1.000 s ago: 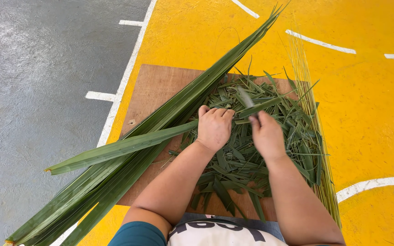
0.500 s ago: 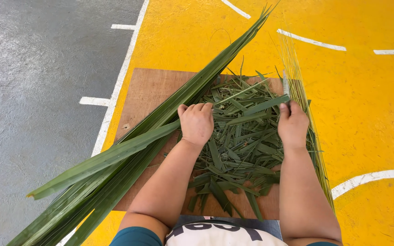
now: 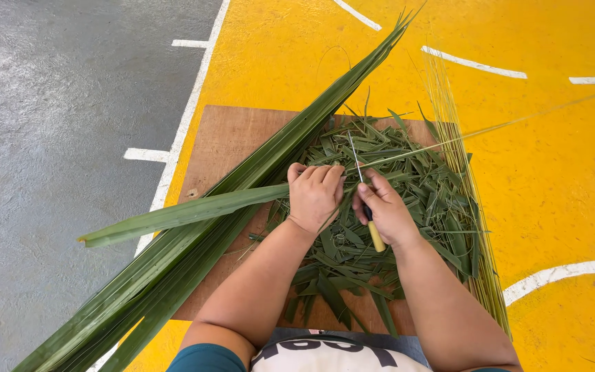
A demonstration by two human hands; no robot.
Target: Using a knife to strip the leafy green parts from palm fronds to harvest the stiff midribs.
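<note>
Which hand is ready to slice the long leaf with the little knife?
The right hand: it has the knife in its grip, blade up. The left hand grips the long leaf.

Long green palm leaf [image 3: 194,210], flat, angled leftward across board, small knife [image 3: 368,207], yellow handle, thin blade upright, thin pale leaf rib [image 3: 449,138], stretching rightward

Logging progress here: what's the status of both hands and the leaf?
Left hand gripping long green leaf. Right hand closed on knife, blade up at thin midrib. Cut leaf scraps piled under both hands.
</note>
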